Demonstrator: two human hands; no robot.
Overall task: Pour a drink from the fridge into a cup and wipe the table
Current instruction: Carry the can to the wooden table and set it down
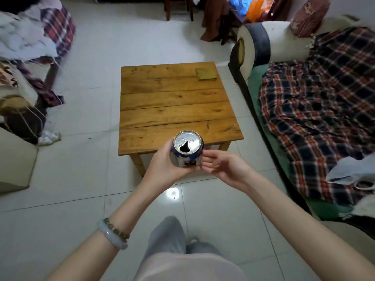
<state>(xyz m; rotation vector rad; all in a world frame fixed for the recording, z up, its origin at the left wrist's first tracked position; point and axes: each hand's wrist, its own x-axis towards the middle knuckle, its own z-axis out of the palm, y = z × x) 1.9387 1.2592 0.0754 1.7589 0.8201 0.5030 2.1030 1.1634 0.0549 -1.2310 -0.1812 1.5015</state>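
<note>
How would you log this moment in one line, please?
left hand: holds open can | right hand: open, at can | cloth: on table

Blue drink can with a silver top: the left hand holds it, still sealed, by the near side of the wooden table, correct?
No, it is open: the head view shows a dark pour hole in the lid of the blue drink can with a silver top. The left hand does hold it by the near side of the square wooden table.
</note>
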